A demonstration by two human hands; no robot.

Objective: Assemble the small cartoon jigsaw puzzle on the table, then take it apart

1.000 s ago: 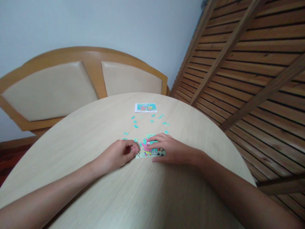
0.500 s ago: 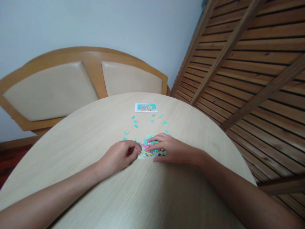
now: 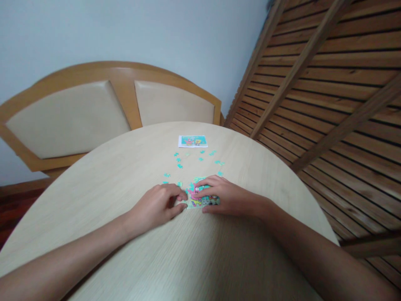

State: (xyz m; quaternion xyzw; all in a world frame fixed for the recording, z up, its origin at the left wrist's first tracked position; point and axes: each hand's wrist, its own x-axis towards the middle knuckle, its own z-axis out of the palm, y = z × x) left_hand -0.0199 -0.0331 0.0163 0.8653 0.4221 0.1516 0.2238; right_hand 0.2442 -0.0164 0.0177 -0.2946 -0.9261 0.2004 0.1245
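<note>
A partly joined jigsaw puzzle [image 3: 196, 201] with a pink starfish figure lies flat on the table. My right hand [image 3: 224, 194] rests over its right side, fingers spread and hiding part of the picture. At the puzzle's left edge is my left hand [image 3: 167, 202]. Its thumb and forefinger are apart, with their tips at the lower left corner, and no piece shows between them. Just beyond that hand lies a loose turquoise puzzle piece [image 3: 179, 184].
Several loose pieces [image 3: 179, 166] are scattered beyond the puzzle. Farther back lies a printed picture card [image 3: 193, 141]. The round pale table [image 3: 125, 263] has a padded bench back [image 3: 67, 121] behind it and a slatted wooden panel [image 3: 316, 104] on the right.
My left thumb and forefinger have parted from a pinch at the puzzle's left edge. My right hand stays on the puzzle. The view has shifted very slightly.
</note>
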